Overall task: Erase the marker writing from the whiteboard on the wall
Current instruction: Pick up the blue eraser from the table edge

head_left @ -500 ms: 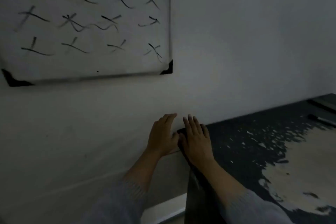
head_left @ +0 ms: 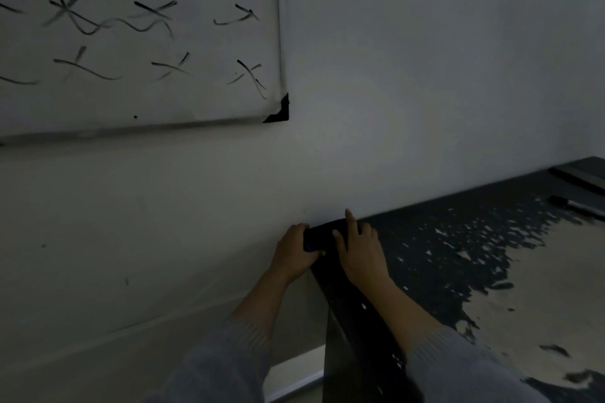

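The whiteboard [head_left: 137, 42] hangs on the wall at upper left, covered in dark crosses. Down at the counter's [head_left: 458, 255] far-left corner, the left hand [head_left: 294, 255] clamps a dark block [head_left: 316, 239] — the right hand [head_left: 360, 252] rests beside it, forefinger raised.

A dark table [head_left: 425, 239] with worn, peeling paint bears a marker [head_left: 576, 205] near its far edge.
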